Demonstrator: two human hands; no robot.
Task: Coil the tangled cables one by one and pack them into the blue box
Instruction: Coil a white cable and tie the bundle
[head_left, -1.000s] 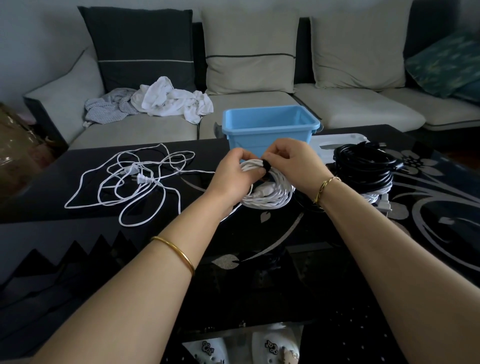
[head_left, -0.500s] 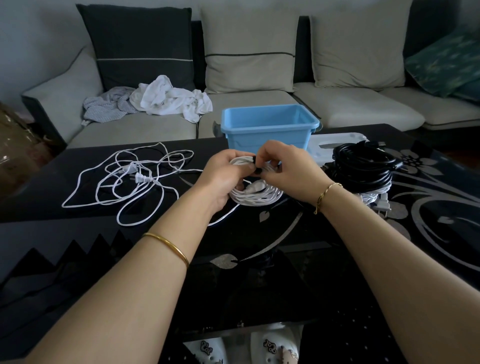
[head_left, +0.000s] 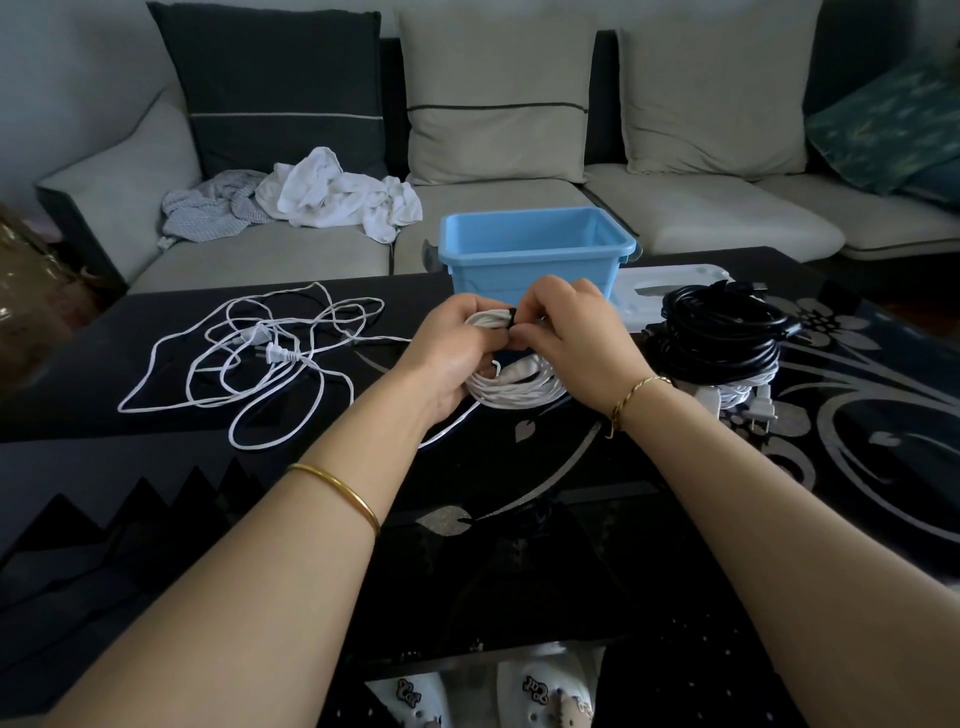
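The blue box (head_left: 535, 260) sits just above frame centre, a tangled white cable (head_left: 278, 355) at centre left. Both forearms rise from the bottom edge; the left hand (head_left: 447, 353) grips the coiled white cable (head_left: 519, 389) at centre, while the right hand (head_left: 576, 343) pinches its black tie (head_left: 513, 318).

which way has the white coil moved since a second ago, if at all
Yes, slightly left: the white coil, gripped by the left hand and right hand, now sits further from the black cable pile.
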